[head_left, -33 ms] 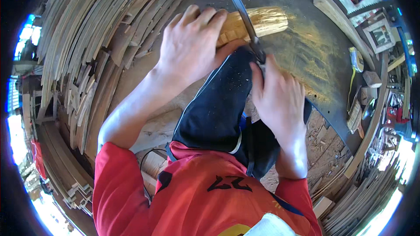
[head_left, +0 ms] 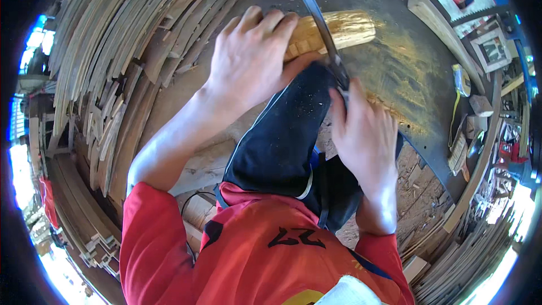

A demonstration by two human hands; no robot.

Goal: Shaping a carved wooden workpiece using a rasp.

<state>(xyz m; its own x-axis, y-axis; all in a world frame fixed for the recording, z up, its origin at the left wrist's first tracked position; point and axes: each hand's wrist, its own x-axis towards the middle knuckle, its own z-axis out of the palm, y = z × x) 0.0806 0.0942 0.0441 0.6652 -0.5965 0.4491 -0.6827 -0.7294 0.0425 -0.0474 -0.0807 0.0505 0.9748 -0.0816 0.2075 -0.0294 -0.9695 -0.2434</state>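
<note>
A short yellow block of wood (head_left: 353, 27) with a rough, chipped surface lies across the dark bench top in front of me. My left hand (head_left: 248, 48) is closed over its left end, fingers on top and thumb along the near side. Across the block slants a long, narrow metal blade (head_left: 323, 25), its tip pointing away to the far left. My right hand (head_left: 364, 121) is wrapped round its near end and hides the handle. Teeth or file cuts on the blade are too small to make out. My dark-trousered knee (head_left: 302, 96) is raised just below the block.
Yellow dust coats the bench (head_left: 389, 73) right of the block. A tape measure (head_left: 461, 79), a brush (head_left: 458, 152), a wooden frame (head_left: 490, 49) and a thick wooden piece (head_left: 440, 28) lie farther right. Stacked boards (head_left: 130, 28) fill the left side.
My right hand has drawn the blade slightly back toward me and to the right across the block. My left hand keeps its hold on the wood.
</note>
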